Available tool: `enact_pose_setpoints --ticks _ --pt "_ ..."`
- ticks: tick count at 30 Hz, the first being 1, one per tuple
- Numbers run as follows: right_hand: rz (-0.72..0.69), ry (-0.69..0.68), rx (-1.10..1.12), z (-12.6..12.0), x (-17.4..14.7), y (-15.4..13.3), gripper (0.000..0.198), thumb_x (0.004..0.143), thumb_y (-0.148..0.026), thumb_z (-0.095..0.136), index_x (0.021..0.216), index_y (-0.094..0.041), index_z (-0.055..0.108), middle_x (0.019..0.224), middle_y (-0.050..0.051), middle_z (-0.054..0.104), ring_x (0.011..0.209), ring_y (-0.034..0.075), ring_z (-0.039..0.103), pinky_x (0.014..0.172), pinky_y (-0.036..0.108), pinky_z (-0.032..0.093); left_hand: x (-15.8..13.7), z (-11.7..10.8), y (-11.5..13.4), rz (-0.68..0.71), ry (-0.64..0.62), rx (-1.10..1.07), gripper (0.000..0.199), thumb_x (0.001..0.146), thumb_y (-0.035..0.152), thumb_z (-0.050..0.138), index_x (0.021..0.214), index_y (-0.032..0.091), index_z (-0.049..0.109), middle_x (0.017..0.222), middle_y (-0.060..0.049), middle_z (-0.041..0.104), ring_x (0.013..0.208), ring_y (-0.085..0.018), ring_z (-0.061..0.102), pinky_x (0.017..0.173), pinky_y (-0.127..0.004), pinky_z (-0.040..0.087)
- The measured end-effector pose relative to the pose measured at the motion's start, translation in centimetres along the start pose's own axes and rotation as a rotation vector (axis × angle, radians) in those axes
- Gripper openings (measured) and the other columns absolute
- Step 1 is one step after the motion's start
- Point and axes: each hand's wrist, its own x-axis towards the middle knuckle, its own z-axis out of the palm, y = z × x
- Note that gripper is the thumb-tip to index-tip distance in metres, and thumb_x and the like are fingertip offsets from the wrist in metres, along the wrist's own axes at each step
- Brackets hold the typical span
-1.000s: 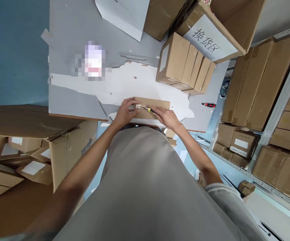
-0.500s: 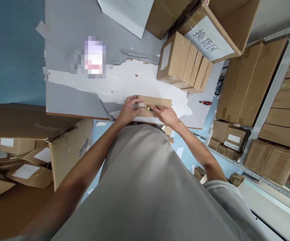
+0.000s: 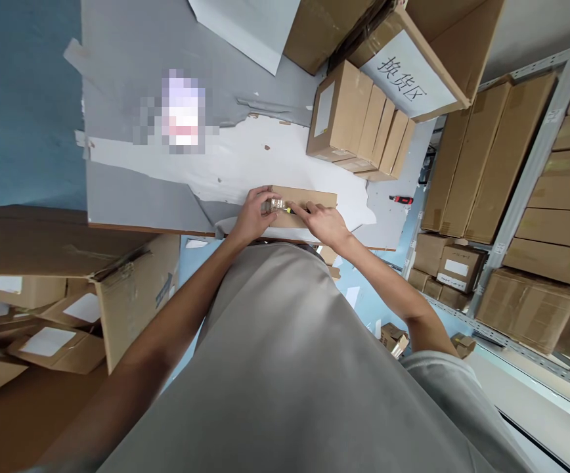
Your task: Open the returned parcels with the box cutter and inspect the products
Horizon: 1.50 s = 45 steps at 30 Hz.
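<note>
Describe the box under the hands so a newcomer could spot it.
Find the table, then its edge closest to the camera wearer. There lies a brown box, the left hand at one end, the right hand on top. Unlike the row of boxes beyond, it has hands on it.

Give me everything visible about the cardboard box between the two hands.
The cardboard box is plain brown and oblong, lying with its long side running left to right on the torn white covering near the table's front edge. Glossy clear tape shows near its left end. The left hand holds that end; the right hand rests over its right part with a slim tool with a yellow part. Whether the box is sealed can't be told.
</note>
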Motion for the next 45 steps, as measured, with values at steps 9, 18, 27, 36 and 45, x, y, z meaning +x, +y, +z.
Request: enact_pose_setpoints --ticks 9,18,27,36,45 --pt "0.151 -0.110 -0.079 -0.2 -2.5 3.0 0.071 0.116 -0.007 0.030 0.183 -0.028 0.036 0.150 0.022 0.072 0.131 0.031 0.075 0.096 0.038 0.058 0.0 -0.3 0.0 0.001 0.007 0.051 0.045 0.090 0.028 0.082 0.135 0.026 0.079 0.161 -0.013 0.054 0.141 -0.033 0.067 0.103 -0.046 0.073" --pt "0.250 -0.088 -0.058 3.8 -5.6 9.2 0.061 0.118 -0.010 0.036 0.176 -0.027 0.048 0.140 0.020 0.076 0.120 0.030 0.075 0.088 0.036 0.049 -0.1 -0.2 0.8 -0.015 0.072 0.074 0.045 0.087 0.035 0.085 0.130 0.025 0.081 0.158 -0.013 0.060 0.132 -0.031 0.072 0.098 -0.043 0.073" --pt "0.161 0.025 0.023 6.0 -5.4 12.2 0.054 0.121 -0.015 0.036 0.169 -0.029 0.057 0.136 0.019 0.078 0.115 0.029 0.076 0.083 0.035 0.047 -0.2 1.2 2.6 -0.111 0.231 0.109 0.046 0.084 0.052 0.090 0.119 0.026 0.077 0.149 -0.012 0.068 0.125 -0.030 0.073 0.095 -0.039 0.067" --pt "0.043 0.125 0.161 9.5 -4.4 16.2 0.052 0.124 -0.028 0.035 0.170 -0.031 0.059 0.134 0.018 0.079 0.114 0.029 0.077 0.081 0.034 0.046 -0.2 2.1 3.8 -0.180 0.323 0.187 0.058 0.074 0.059 0.095 0.115 0.025 0.071 0.138 -0.010 0.075 0.124 -0.031 0.071 0.088 -0.036 0.061" --pt "-0.017 0.402 1.059 18.8 0.4 19.5 0.035 0.108 -0.051 0.066 0.110 -0.020 0.083 0.094 0.004 0.082 0.085 0.022 0.073 0.074 0.028 0.051 -0.2 3.4 3.0 -0.142 0.434 0.257 0.059 0.082 0.065 0.084 0.121 0.025 0.065 0.132 -0.010 0.072 0.110 -0.025 0.070 0.086 -0.034 0.058"
